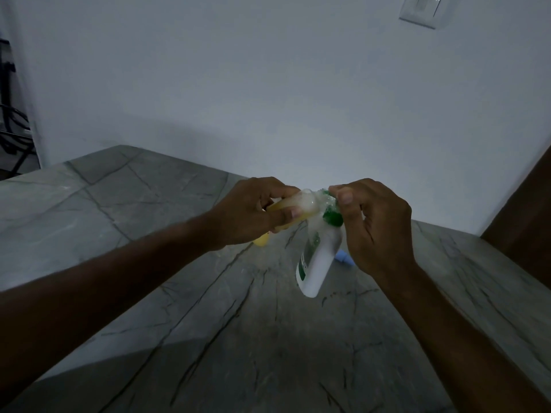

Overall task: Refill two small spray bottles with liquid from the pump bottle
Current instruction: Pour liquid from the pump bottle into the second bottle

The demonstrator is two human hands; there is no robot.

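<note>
Both hands are up in the air over a gray stone table [149, 228].

The left hand [250, 213] has its fingers and thumb wrapped around a small spray bottle [293, 208]. The little bottle is see-through and tipped on its side, with its open end pointing right. It has yellow liquid in the lower part and white foam near the mouth.

The right hand [372, 228] holds the pump bottle [317, 257] by its green top [332, 217], with the thumb and fingers curled around that top. The pump bottle is white with a green label. It hangs tilted below the hand, with its bottom pointing down toward the person. The green top is right up against the mouth of the small bottle, and foam covers the spot where they meet.

On the table below the hands sit a yellow thing [262, 240] and a light blue thing [346, 257], both partly hidden.
</note>
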